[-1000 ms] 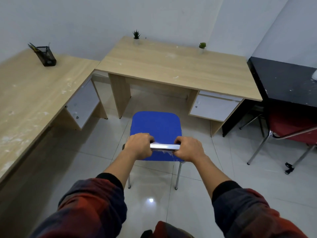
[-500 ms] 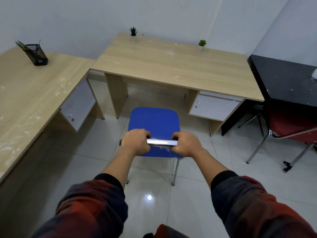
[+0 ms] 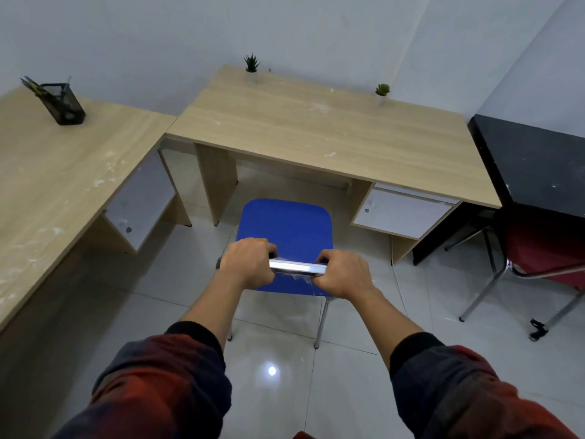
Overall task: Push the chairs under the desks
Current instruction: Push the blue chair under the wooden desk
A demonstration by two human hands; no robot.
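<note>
A blue chair (image 3: 285,231) with chrome legs stands on the tiled floor, just in front of the opening of the middle wooden desk (image 3: 316,134). My left hand (image 3: 248,264) and my right hand (image 3: 343,274) both grip the chair's shiny top rail (image 3: 296,267), one at each end. The front edge of the seat lies near the desk's front edge. A red chair (image 3: 544,248) with a chrome frame sits partly under the black desk (image 3: 535,166) on the right.
A second wooden desk (image 3: 57,172) runs along the left with a black mesh pen holder (image 3: 65,103) on it. Two small potted plants (image 3: 251,66) stand at the back of the middle desk. A white drawer unit (image 3: 399,213) hangs under its right side.
The blue chair has moved forward toward the middle desk with both hands on its rail. The desks appear nearer in view.
</note>
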